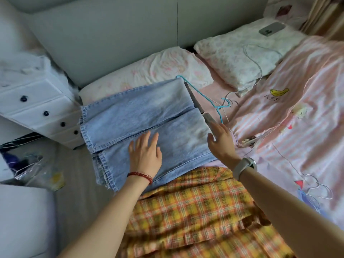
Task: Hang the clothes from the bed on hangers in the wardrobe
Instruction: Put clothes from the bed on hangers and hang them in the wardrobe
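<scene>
Pressing flat on the folded jeans [145, 123], the left hand [145, 155] lies open; the right hand [221, 142] hovers open beside them.

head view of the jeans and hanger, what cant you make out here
- Hanger, head view: its far side lies under the jeans.
- Plaid garment: cut off by the bottom edge, type unclear.
- Wardrobe: outside the frame.
- Right hand: contact with the hanger's grey bar unclear, motion blur.
</scene>
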Available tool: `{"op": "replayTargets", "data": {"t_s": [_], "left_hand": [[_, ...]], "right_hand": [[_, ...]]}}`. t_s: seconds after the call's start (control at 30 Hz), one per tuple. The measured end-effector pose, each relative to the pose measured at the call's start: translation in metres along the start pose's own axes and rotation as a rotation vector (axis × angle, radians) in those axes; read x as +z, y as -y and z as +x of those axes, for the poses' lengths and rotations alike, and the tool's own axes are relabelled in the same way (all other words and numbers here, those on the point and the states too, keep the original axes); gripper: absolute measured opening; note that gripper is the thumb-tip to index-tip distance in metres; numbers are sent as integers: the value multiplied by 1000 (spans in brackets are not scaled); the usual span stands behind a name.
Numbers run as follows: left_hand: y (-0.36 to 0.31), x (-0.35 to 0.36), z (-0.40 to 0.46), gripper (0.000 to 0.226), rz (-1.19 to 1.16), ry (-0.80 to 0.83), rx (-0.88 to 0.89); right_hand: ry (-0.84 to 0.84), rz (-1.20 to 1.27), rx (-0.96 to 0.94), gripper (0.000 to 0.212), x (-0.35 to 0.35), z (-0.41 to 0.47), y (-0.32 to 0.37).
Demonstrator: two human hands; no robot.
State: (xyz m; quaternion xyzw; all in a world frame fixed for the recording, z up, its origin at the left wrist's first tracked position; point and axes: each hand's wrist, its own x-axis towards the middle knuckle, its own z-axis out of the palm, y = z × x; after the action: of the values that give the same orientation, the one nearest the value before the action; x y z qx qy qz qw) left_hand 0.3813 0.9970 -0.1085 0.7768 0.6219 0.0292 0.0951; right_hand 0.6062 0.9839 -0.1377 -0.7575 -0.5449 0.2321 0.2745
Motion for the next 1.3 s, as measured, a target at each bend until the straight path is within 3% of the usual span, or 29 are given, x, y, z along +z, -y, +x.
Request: {"op": "replayTargets", "data": {"t_s": [0.13,0.23,0.47,0.63,0.8,1.0,1.13,1.3], "left_hand": [[10,-24,-87,45,-79,-17,-99],[21,-29,-176,41,-167,-75,-161],[76,-13,-428,43,-131,-72,-357],[120,-23,-612,45,-31,-211,-717],[137,-48,-789,45,5,-408,-1196],[141,-88,-952,48,80,-660,-1595],[159,-124,-1022,51,110,-794,-1729],[213,-175,-1085,51,296,-939,-1664]], "right_hand": [[15,27,-89,40,4,-91,49],[89,20,-174,45,16,-177,80],[389,-155,-465,55,60,-382,126],[574,-151,-826,36,93,-525,169],[746,-124,-1210,37,124,-664,220],[902,62,-1586,41,137,-807,293],[984,152,-1679,39,155,-885,347],[1126,293,-1668,29,185,-974,438]]}}
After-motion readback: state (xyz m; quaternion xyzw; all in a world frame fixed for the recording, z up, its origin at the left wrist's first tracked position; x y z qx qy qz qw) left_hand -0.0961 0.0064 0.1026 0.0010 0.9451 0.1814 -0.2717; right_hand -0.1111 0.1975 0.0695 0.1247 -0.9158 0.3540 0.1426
